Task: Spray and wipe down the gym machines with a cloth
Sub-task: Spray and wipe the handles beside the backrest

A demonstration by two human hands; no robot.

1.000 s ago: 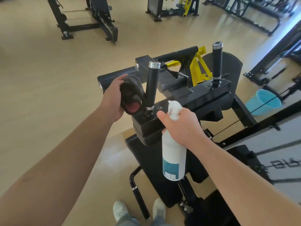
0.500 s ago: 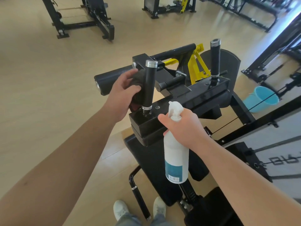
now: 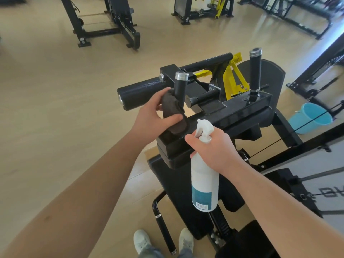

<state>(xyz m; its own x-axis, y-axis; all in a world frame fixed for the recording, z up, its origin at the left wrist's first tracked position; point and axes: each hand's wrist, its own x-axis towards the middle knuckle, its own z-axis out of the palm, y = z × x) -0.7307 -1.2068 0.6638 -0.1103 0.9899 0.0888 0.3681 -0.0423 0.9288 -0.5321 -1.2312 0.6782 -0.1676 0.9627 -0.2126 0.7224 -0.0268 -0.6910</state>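
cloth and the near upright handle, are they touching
Touching. The head view shows the cloth, gripped by the left hand, wrapped against the lower part of the near upright handle, no gap between them.

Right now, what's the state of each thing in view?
left hand, grips the cloth
cloth, bunched, pressed against the left upright grip
right hand, holds the spray bottle by its neck
spray bottle, upright, nozzle toward the machine
right upright grip, untouched
bucket, on the floor, contents not visible
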